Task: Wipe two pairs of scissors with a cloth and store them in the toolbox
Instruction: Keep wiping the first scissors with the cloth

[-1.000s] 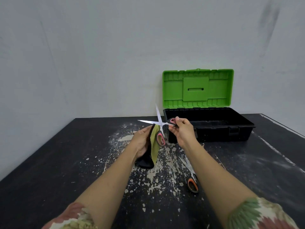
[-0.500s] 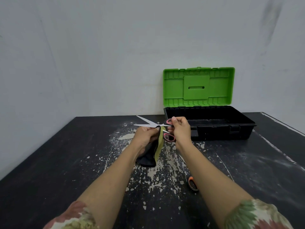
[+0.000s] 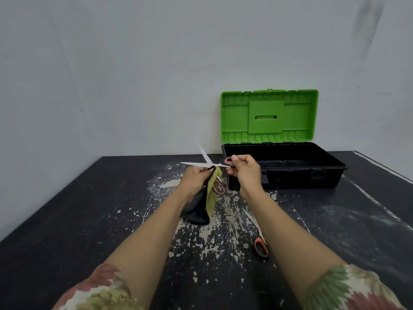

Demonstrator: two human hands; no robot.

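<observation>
My right hand (image 3: 244, 173) pinches one pink-and-black handle of a pair of scissors (image 3: 206, 161) held above the table, its two blades spread apart and pointing left. My left hand (image 3: 195, 179) grips a black and yellow-green cloth (image 3: 204, 203) right under the blades; the cloth hangs down and hides part of the other handle. A second pair of scissors (image 3: 260, 243) with orange-and-black handles lies on the table, partly hidden under my right forearm. The toolbox (image 3: 321, 170) is black, its green lid standing open, just behind my right hand.
The black table (image 3: 78, 220) has worn, paint-flecked patches in its middle. A pale wall rises right behind the table and the toolbox. The table's right edge runs diagonally at the far right.
The scissor blades closed partway, then spread wide again. My left hand with the cloth has stayed at the blades, and both hands shifted only slightly.
</observation>
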